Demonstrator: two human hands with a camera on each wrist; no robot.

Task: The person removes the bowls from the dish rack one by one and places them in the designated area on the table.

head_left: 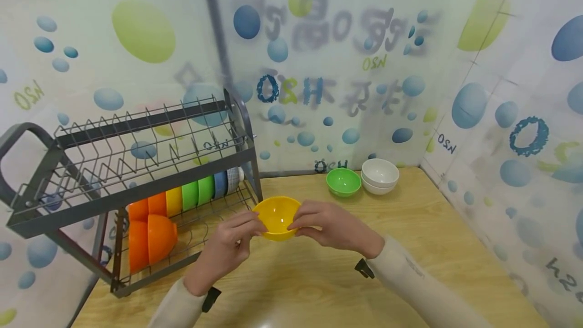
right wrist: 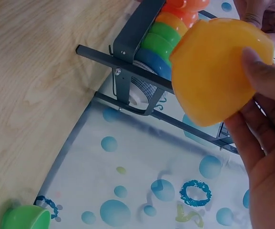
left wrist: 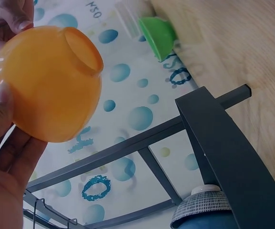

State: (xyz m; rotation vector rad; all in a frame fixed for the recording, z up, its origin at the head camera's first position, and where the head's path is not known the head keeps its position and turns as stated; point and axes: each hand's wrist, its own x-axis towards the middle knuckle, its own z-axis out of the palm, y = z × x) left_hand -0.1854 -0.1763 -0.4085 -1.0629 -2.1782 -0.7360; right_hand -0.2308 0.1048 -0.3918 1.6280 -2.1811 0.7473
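Note:
Both hands hold one yellow bowl [head_left: 279, 216] by opposite sides of its rim, raised above the wooden table. My left hand [head_left: 230, 242] pinches the left side, thumb on the outer wall in the left wrist view. On the right side, my right hand [head_left: 325, 224] grips with its thumb against the wall and fingers at the rim. The bowl's inside faces the head camera; both wrist views show its outer wall, looking orange-yellow, and the left wrist view its foot ring.
A two-tier dark dish rack [head_left: 136, 176] stands left; its lower tier holds orange bowls [head_left: 159, 237], a yellow bowl [head_left: 174, 201], green bowls [head_left: 206, 189], a blue bowl [head_left: 220, 183] and a patterned bowl [head_left: 233, 178]. A green bowl [head_left: 343, 182] and stacked white bowls [head_left: 380, 172] sit at the table's back.

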